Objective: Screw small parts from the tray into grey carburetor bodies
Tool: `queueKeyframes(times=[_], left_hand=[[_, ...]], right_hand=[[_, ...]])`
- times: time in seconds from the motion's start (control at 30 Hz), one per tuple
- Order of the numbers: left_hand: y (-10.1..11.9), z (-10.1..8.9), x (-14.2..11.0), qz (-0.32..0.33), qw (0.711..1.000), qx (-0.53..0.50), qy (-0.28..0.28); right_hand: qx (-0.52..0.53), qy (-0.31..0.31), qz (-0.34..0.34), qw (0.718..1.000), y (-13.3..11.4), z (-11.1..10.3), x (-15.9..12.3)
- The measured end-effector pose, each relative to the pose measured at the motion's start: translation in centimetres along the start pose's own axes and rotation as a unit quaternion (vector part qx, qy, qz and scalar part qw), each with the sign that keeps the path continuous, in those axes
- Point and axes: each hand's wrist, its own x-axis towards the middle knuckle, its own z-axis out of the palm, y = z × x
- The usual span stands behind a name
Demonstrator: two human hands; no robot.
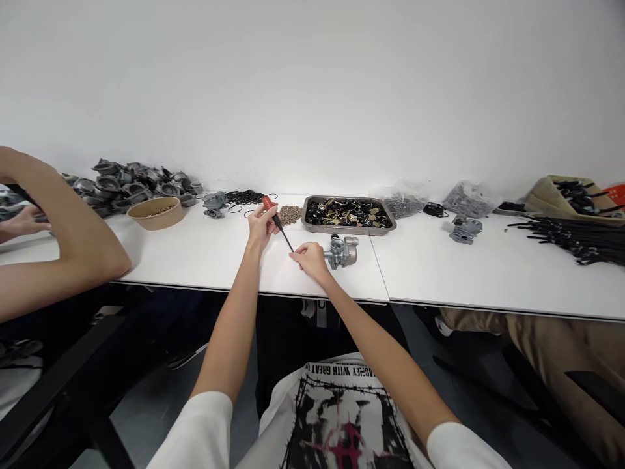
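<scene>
My left hand (262, 223) is closed round the red handle of a screwdriver (279, 224), whose dark shaft slants down to the right. Its tip meets the fingers of my right hand (309, 258), which are pinched together on something too small to make out. A grey metal carburetor body (342, 251) lies on the white table (205, 254) just right of my right hand, touching or nearly touching it.
A metal tray (347, 227) of black and brass parts sits behind the carburetor, with a heap of small screws (290, 214), black O-rings (244, 197), a brown bowl (155, 213) and piled grey castings (131, 184) to the left. Another person's arm (63, 241) reaches in at left. Black rods (571, 238) lie right.
</scene>
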Motion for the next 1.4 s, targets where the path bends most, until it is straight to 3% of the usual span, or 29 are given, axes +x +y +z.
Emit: queueKeyframes(times=[0.2, 0.37, 0.53, 0.67, 0.77, 0.9, 1.03, 1.23, 1.4], left_hand=[[0.5, 0.1, -0.2, -0.015, 0.999, -0.023, -0.017], [0.4, -0.3, 0.1, -0.022, 0.999, -0.048, 0.007], [0.2, -1.0, 0.5, -0.024, 0.997, -0.07, 0.031], [0.0, -1.2, 0.8, -0.029, 0.995, -0.083, 0.051], [0.0, -1.0, 0.8, -0.037, 0.994, -0.086, 0.054], [0.0, -0.7, 0.7, -0.041, 0.995, -0.086, 0.044], [0.0, -0.9, 0.6, -0.04, 0.995, -0.084, 0.043], [0.1, -0.5, 0.4, -0.039, 0.995, -0.085, 0.025], [1.0, 1.4, 0.0, -0.021, 0.996, -0.08, -0.02]], right_hand=[[0.021, 0.001, 0.004, 1.0, -0.1, -0.1, -0.2], [0.022, -0.007, -0.006, 1.0, -0.7, -0.2, -0.5], [0.019, 0.006, -0.052, 0.998, -1.5, -1.0, -3.0], [0.006, 0.0, -0.18, 0.984, -1.9, -5.1, -5.2], [-0.087, 0.053, -0.259, 0.96, -1.4, -9.8, -4.6], [-0.181, 0.008, -0.218, 0.959, 0.6, -13.8, -2.3], [-0.13, -0.034, -0.167, 0.977, 3.0, -13.4, -1.2], [-0.116, 0.033, -0.225, 0.967, 4.3, -12.2, -1.5], [-0.114, 0.039, -0.244, 0.962, 4.6, -12.2, -1.4]])
